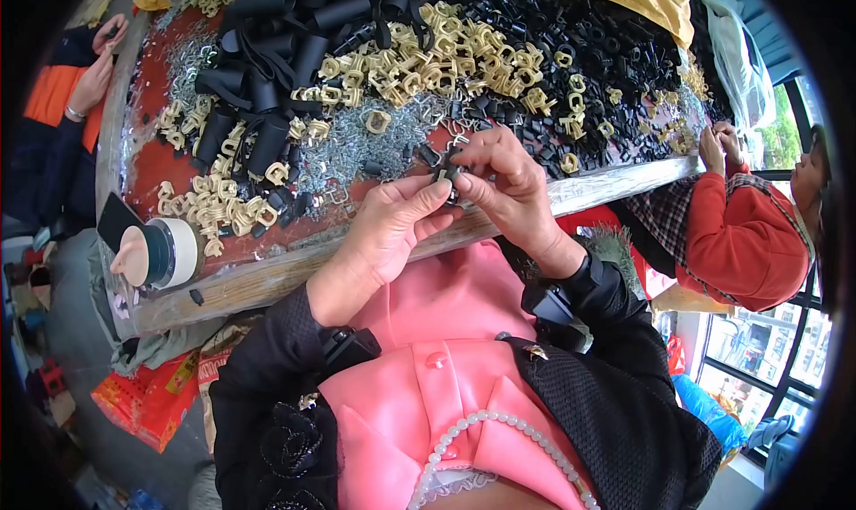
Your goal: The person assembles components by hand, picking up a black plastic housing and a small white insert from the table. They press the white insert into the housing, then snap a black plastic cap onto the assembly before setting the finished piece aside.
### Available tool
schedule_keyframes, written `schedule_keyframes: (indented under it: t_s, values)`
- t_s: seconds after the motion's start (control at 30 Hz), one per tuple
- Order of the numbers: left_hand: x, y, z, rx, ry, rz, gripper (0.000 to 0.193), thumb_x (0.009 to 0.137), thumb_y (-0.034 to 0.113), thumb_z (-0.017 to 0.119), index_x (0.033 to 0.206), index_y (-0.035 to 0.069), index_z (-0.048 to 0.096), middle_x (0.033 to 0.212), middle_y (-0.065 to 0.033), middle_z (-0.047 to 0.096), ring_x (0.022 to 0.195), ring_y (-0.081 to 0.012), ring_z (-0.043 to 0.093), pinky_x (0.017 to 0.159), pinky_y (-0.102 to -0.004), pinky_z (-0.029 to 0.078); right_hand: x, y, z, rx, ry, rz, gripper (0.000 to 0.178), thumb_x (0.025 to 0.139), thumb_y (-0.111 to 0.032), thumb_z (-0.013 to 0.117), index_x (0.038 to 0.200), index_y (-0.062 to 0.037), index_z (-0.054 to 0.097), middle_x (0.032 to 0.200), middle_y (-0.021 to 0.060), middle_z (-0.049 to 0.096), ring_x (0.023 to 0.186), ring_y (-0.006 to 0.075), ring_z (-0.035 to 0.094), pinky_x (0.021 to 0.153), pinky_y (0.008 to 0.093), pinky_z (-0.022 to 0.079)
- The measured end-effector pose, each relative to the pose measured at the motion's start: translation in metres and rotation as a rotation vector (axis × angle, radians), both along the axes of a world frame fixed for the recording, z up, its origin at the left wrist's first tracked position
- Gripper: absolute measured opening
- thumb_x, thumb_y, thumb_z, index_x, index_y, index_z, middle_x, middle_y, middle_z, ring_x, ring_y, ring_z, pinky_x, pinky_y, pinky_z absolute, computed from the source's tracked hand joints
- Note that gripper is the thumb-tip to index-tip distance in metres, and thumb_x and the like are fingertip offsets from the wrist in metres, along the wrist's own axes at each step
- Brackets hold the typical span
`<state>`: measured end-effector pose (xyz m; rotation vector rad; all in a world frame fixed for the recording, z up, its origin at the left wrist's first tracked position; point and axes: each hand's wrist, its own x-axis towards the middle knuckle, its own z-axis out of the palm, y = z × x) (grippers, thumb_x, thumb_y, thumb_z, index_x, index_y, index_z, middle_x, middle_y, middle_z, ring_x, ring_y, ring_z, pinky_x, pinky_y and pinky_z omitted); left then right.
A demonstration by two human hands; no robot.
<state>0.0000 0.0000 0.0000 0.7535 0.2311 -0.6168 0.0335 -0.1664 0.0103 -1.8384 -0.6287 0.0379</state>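
My left hand [392, 225] and my right hand [515, 192] meet over the table's near edge. Between their fingertips is a small black part [451, 173], pinched from both sides. Fingers cover much of it, so its exact kind does not show. Just beyond my hands lies a spread of small silvery metal wire pieces [379, 140]. Cream-coloured plastic clips [428, 60] are heaped farther back. Several loose black pieces [428, 156] lie close to my fingers.
Black cylindrical tubes [267, 144] and black small parts [615, 60] cover the far table. At the left corner stands a roll of tape [183, 250] by the wooden edge [232, 292]. Co-workers' hands [94, 86] are at the left and others [718, 144] at the right.
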Motion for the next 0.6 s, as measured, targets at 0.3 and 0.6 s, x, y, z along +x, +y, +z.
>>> schedule_keyframes:
  t_s: [0.3, 0.6]
  values:
    - [-0.001, 0.0, 0.005, 0.046, -0.123, 0.091, 0.025, 0.08, 0.016, 0.054, 0.099, 0.0, 0.053, 0.088, -0.0046, 0.057, 0.072, -0.0116, 0.056, 0.066, -0.0205, 0.047, -0.007, 0.009, -0.001, -0.06, -0.253, -0.102, 0.022, 0.074, -0.006, 0.058, 0.096, -0.0036, 0.055, 0.084, 0.0041, 0.047, 0.073, 0.011, 0.044, 0.062, 0.0218, 0.037]
    - [0.003, 0.029, 0.008, 0.21, -0.28, 0.112, 0.025, 0.08, 0.017, 0.054, 0.097, -0.001, 0.052, 0.082, -0.0052, 0.057, 0.068, -0.0098, 0.055, 0.062, -0.02, 0.046, 0.094, 0.017, 0.021, -0.174, -0.278, -0.141, 0.019, 0.074, -0.003, 0.055, 0.093, -0.0024, 0.055, 0.082, 0.0037, 0.05, 0.065, 0.0119, 0.047, 0.057, 0.0196, 0.038]
